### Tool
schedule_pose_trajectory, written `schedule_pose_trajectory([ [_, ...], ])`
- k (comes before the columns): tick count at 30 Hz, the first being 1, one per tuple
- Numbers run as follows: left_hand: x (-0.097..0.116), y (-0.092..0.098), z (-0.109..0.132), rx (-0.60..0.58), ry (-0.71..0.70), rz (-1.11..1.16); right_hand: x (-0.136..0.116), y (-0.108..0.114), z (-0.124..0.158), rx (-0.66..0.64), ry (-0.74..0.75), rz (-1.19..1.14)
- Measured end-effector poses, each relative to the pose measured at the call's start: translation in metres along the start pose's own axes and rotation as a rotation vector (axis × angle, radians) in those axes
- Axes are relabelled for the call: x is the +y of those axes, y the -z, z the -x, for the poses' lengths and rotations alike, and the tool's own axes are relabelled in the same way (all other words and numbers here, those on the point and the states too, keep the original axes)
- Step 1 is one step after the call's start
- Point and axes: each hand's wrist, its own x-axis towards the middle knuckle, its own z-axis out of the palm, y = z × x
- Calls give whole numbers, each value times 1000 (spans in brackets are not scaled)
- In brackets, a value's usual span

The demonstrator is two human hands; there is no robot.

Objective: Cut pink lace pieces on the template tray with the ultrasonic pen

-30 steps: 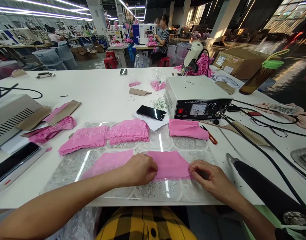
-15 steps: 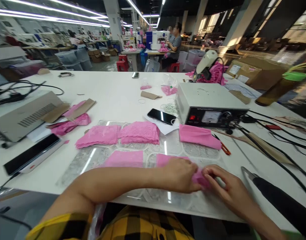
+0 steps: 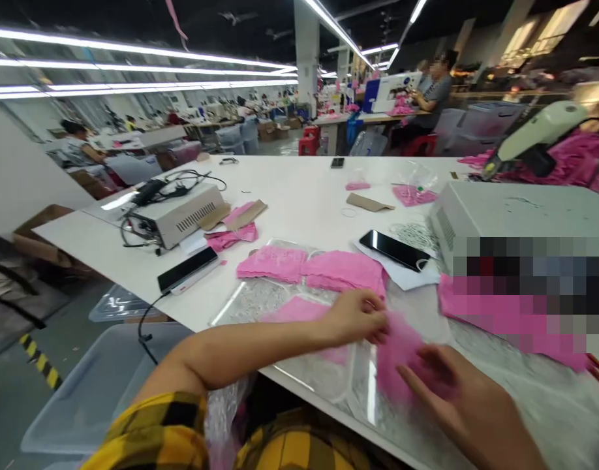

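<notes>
A thin pink fabric piece (image 3: 400, 349), blurred by motion, hangs between my two hands above the clear plastic template. My left hand (image 3: 358, 318) pinches its upper left edge, fingers closed. On the other side, my right hand (image 3: 468, 398) curls round the fabric, thumb and fingers partly smeared. Under my left forearm lies a flat pink piece (image 3: 299, 308) on the clear template (image 3: 323, 378). Two stacks of pink lace-edged fabric, a left stack (image 3: 273, 263) and a right stack (image 3: 346, 271), sit along the template's far side. Folded pink fabric (image 3: 505, 320) lies at the right.
A black phone (image 3: 395, 250) rests on white paper beyond the stacks. Right of it stands a grey machine box (image 3: 515, 209), its front pixelated. Another grey box (image 3: 184, 215) with cables and a charging phone (image 3: 188, 269) are at left. Plastic bins (image 3: 118, 385) stand below the table edge.
The view has swung left and closer. Both hands have moved apart, and the pink piece, bunched between them before, is now spread out more.
</notes>
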Motion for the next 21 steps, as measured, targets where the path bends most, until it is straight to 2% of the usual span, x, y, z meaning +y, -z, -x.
schedule_pose_trajectory([
  [5, -10, 54, 23, 105, -2, 84, -40, -18, -26, -75, 164, 102],
  [9, -27, 83, 48, 159, 1, 93, -44, -18, -29, -173, 203, 82],
  [13, -49, 98, 66, 202, -7, 64, -40, -16, -34, -263, 122, 21],
  [17, -65, 105, 76, 246, -40, 8, -46, -18, -49, -278, 30, 31],
  [19, -70, 107, 78, 266, -54, -22, -49, -20, -53, -319, 34, 54],
  [21, -74, 107, 80, 290, -56, -48, -48, -25, -49, -368, 98, 58],
])
